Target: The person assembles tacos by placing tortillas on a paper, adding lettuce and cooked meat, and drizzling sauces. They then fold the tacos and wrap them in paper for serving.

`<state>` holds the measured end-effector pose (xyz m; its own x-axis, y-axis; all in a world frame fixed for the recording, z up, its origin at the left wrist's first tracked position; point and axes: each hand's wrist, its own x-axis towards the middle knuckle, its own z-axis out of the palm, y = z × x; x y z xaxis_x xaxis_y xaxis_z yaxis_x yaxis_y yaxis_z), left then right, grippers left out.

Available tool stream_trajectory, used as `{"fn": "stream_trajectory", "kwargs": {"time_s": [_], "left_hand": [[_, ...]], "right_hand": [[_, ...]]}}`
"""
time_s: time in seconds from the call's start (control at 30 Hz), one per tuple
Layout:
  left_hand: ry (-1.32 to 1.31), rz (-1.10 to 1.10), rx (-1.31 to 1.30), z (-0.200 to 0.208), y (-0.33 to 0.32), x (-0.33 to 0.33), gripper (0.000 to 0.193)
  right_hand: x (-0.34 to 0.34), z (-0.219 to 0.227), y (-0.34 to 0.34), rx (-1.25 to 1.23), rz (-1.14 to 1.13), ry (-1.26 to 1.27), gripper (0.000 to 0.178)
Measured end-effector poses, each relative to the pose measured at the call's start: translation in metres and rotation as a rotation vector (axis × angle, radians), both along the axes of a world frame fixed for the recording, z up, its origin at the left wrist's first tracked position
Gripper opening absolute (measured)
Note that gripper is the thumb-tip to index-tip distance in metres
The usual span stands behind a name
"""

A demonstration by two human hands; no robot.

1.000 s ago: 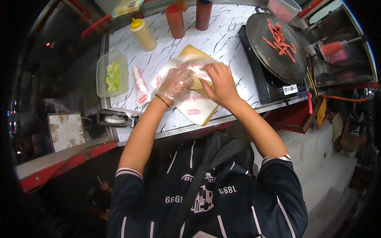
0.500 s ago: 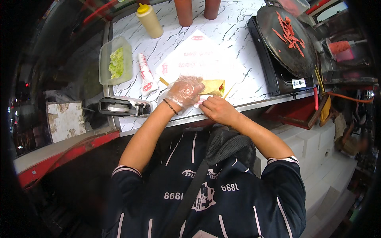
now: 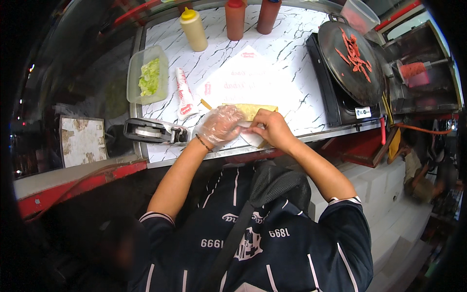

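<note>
A rolled yellow flatbread wrap (image 3: pixel 262 111) lies across the near part of a white printed paper sheet (image 3: pixel 253 73). My left hand (image 3: pixel 221 127), in a clear plastic glove, is closed over the wrap's left end, its thumb towards the paper's near edge. My bare right hand (image 3: pixel 273 129) pinches that near edge just below the wrap, and a white flap of paper hangs under its fingers. The wrap's right end rests beside my right knuckles. Part of the wrap and my left fingertips are hidden.
Left are a lettuce tub (image 3: pixel 150 80), a paper-wrapped roll (image 3: pixel 184 95) and a tape dispenser (image 3: pixel 155 131). Sauce bottles, one yellow-capped (image 3: pixel 194 31), stand at the back. To the right, a griddle pan (image 3: pixel 340 63) with red meat strips (image 3: pixel 354 53) sits on a black stove (image 3: pixel 323 87).
My right hand has moved slightly right and now pinches the paper's near edge, which is lifted. The wrap has rolled a little, hiding its open filled end. The view has shifted slightly.
</note>
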<state>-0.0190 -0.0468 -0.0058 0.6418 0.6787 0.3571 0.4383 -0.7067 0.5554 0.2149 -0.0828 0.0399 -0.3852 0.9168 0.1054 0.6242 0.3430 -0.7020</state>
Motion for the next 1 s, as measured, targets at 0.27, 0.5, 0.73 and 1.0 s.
{"fn": "stream_trajectory", "kwargs": {"time_s": [0.27,0.5,0.73,1.0], "left_hand": [[0.182,0.199,0.038,-0.014,0.021,0.025,0.014],[0.492,0.191,0.254,-0.001,0.091,0.058,0.016],[0.213,0.039,0.234,-0.025,0.055,0.021,0.028],[0.464,0.127,-0.124,0.019,0.081,0.034,0.033]], "right_hand": [[0.009,-0.013,0.032,0.256,-0.02,-0.354,0.01],[0.0,-0.015,0.097,0.018,-0.304,-0.541,0.016],[-0.002,-0.036,0.113,0.021,-0.316,-0.552,0.019],[0.031,-0.009,0.086,0.291,0.089,-0.503,0.031]]}}
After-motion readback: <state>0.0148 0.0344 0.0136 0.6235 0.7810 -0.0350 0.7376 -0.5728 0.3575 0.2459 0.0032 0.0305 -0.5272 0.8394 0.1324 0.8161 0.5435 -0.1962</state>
